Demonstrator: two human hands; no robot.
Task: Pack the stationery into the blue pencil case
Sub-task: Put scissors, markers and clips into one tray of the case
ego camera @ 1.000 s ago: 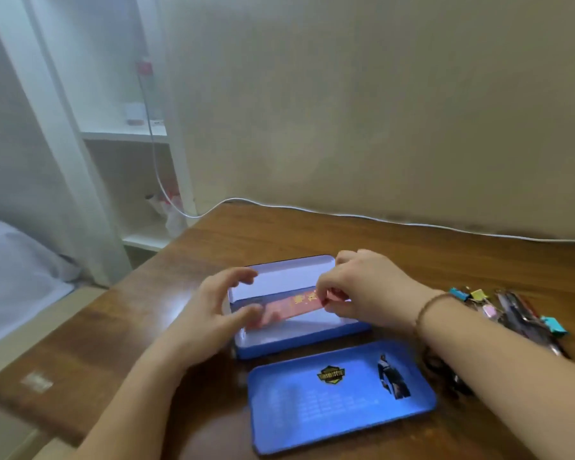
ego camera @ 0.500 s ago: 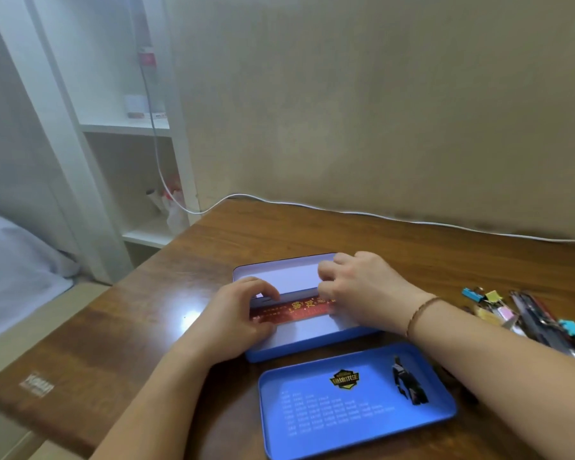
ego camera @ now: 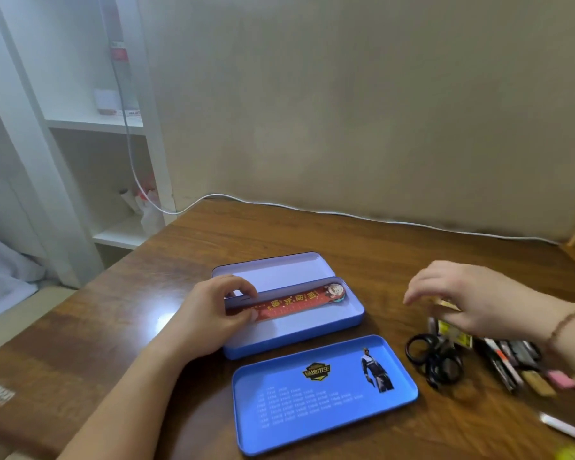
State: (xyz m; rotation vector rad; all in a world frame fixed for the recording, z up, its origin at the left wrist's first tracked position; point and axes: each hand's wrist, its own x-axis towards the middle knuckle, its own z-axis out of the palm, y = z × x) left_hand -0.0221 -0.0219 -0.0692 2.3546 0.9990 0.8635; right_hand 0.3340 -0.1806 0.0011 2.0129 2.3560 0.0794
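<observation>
A brown wooden table (ego camera: 312, 234) carries everything here. On it sits the open blue pencil case (ego camera: 329, 328), and nearer the front edge lies a separate blue tray (ego camera: 326, 413), printed with a badge and a figure. To the right of the tray lie black-handled scissors (ego camera: 434, 360), then a blurred heap of pens (ego camera: 508, 360). A white cable (ego camera: 346, 215) runs along the table's far edge by the wall.

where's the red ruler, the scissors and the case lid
red ruler (ego camera: 292, 302): head view, middle of its printed face
scissors (ego camera: 434, 358): head view, black handle loops
case lid (ego camera: 326, 410): head view, bare blue inside
</observation>
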